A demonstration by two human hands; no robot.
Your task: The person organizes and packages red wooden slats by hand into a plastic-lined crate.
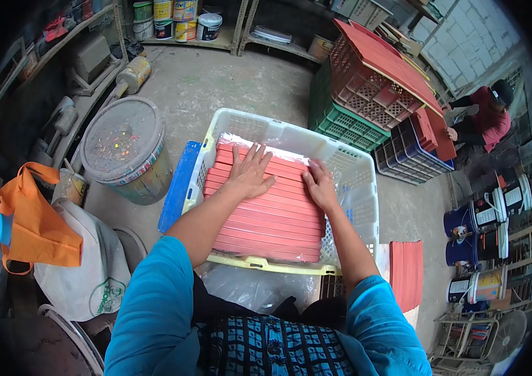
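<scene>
In front of me stands a white plastic crate (291, 133) with a pale yellow rim at its near side. Red slats (266, 216) lie side by side in it, filling its left and middle part, with clear plastic wrap along their far edge. My left hand (250, 174) rests flat on the slats near the far side, fingers spread. Toward the right end of the slats, my right hand (320, 183) lies with fingers stretched over their edge. Neither hand is wrapped round anything.
Stacked crates (353, 94) topped with red boards stand far right; a co-worker (488, 116) sits beside them. A large lidded drum (125, 150) and an orange bag (40, 216) are on the left. More red slats (406, 272) lie right of the crate. Paint buckets (476, 229) line the right side.
</scene>
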